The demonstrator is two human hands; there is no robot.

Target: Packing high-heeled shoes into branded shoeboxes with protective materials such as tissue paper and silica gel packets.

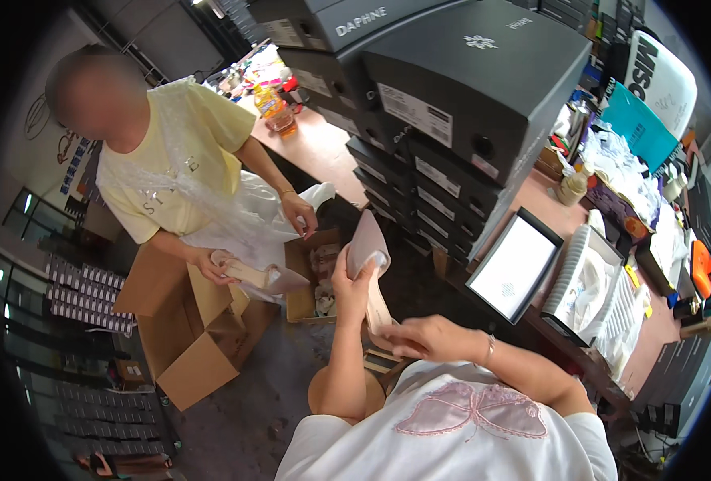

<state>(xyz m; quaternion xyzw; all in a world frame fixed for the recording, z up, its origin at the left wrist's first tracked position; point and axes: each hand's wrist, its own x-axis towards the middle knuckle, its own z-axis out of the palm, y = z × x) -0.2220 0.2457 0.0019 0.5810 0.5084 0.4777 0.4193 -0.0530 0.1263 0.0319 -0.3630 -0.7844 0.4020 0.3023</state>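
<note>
A pale pink pointed shoe (368,234) is in my left hand (353,289), toe up, with the fingers wrapped round its middle. White stuffing shows in the shoe's opening. At the lower, heel end, my right hand (439,338) has its fingers curled in and slightly blurred, the fingertips against the shoe. Across from me a co-worker holds a similar pink shoe (287,280) in one hand (213,266); the co-worker's other hand (299,214) hangs free above a carton.
Open brown cartons (181,321) stand on the floor at left. Tall stacks of dark grey shoeboxes (475,80) rise ahead. On the bench at right lie an open box with a white inside (515,264) and a box of tissue paper (592,280). A bottle (275,112) stands on the far table.
</note>
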